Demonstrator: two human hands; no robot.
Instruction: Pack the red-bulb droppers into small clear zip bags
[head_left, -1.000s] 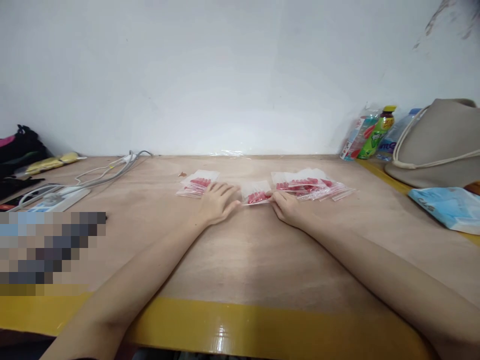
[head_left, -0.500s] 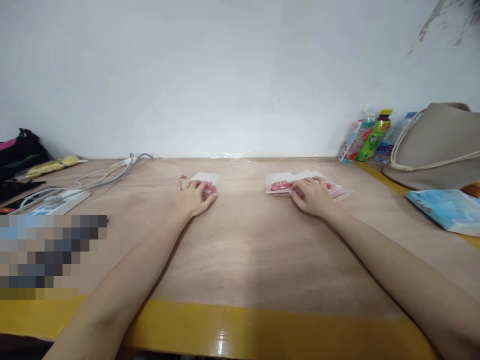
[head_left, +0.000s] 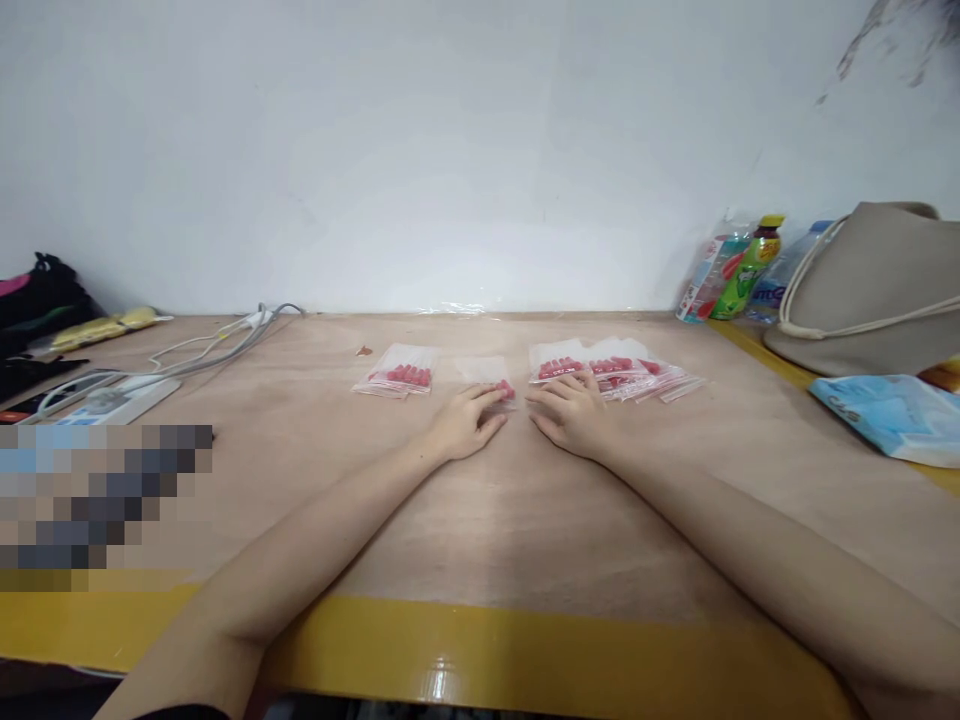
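My left hand [head_left: 466, 420] rests at the middle of the table, its fingers curled over a small clear plastic bag [head_left: 480, 370] with red pieces in it; the hand covers part of the bag. My right hand [head_left: 571, 412] lies just to the right, palm down with fingers apart, its fingertips at the near edge of a spread pile of similar bags [head_left: 630, 372] of red pieces. It holds nothing that I can see. Farther left, out of reach of both hands' fingers, lies a small stack of such bags [head_left: 397, 370].
A power strip [head_left: 124, 400] with cables is at the left, near a yellow package [head_left: 109, 330]. Drink bottles [head_left: 750, 270], a beige bag [head_left: 877, 290] and a blue-white packet [head_left: 889, 415] stand or lie at the right. Yellow tape [head_left: 465, 650] covers the table's front edge.
My left hand has moved right from the left stack to the middle, where a bag now lies under its fingers. My right hand has slid left and nearer, uncovering more of the right pile.
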